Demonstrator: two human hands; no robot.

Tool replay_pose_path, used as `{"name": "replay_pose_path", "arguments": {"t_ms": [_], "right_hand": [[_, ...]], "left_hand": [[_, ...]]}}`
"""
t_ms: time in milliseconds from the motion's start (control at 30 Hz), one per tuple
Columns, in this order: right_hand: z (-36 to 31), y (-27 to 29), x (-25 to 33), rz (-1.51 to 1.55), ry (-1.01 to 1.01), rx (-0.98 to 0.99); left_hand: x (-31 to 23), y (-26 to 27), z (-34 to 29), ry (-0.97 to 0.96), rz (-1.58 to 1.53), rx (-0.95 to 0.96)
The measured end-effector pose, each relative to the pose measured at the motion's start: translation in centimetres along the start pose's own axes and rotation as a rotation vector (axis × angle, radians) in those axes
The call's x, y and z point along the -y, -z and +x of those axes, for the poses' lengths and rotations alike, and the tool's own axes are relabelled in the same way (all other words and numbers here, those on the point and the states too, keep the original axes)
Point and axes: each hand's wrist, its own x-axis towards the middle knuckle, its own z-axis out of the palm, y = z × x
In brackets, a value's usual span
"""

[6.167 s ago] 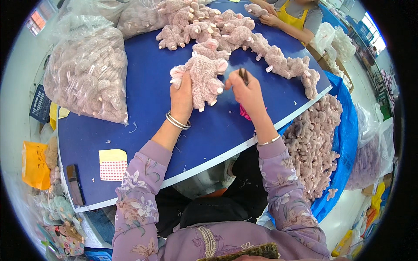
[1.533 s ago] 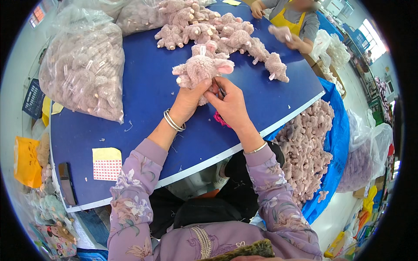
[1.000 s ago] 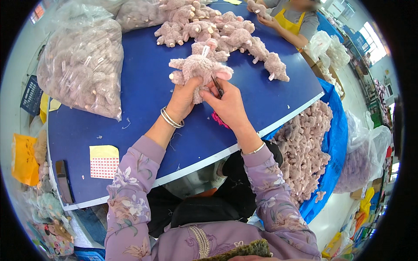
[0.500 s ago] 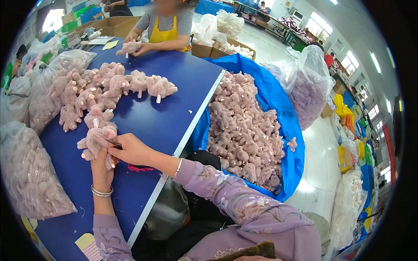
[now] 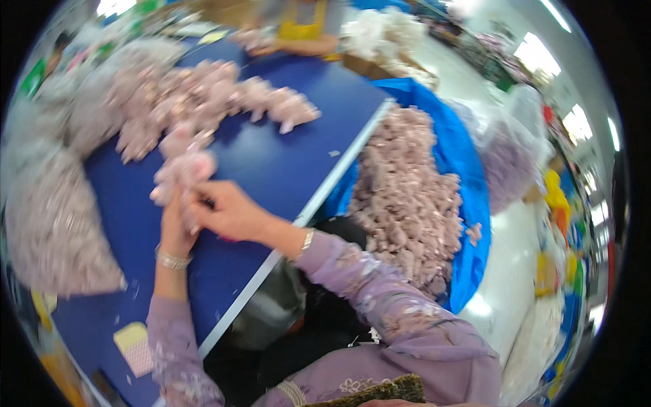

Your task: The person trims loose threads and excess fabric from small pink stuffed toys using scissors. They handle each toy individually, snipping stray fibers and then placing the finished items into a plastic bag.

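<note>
A pink plush toy [image 5: 182, 168] is held over the blue table [image 5: 291, 163]. My left hand [image 5: 173, 220] grips it from below, a bangle on that wrist. My right hand [image 5: 227, 211] pinches at the toy's lower edge with a small dark tool, too blurred to identify. A small pink item [image 5: 227, 238] lies on the table under my right hand. The frame is motion-blurred.
A heap of pink plush toys [image 5: 196, 98] runs across the far table. A clear bag of toys [image 5: 47, 224] lies at the left. A blue sheet [image 5: 468, 190] holds a large toy pile [image 5: 403, 197] on the right. A person in a yellow apron [image 5: 302, 27] works opposite. A yellow-pink pad [image 5: 135, 346] lies near.
The view has swung to the right, bringing the blue sheet and its toy pile into sight. Both hands stay on the plush toy.
</note>
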Motion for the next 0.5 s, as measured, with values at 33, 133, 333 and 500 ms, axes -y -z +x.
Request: {"name": "replay_pose_path", "arguments": {"t_ms": [33,133,333,500], "right_hand": [[-0.2,0.3,0.0,-0.039,0.032,0.044],[-0.6,0.5,1.2,0.009,0.014,0.02],[0.3,3.6,1.2,-0.113,-0.153,0.024],[0.1,3.3,1.1,-0.549,-0.052,0.176]], "left_hand": [[0.2,-1.4,0.3,-0.06,0.028,-0.145],[0.0,-1.2,0.6,-0.085,-0.067,-0.017],[-0.7,0.3,0.2,-0.077,-0.155,0.053],[-0.5,0.3,0.3,-0.092,-0.074,0.02]]}}
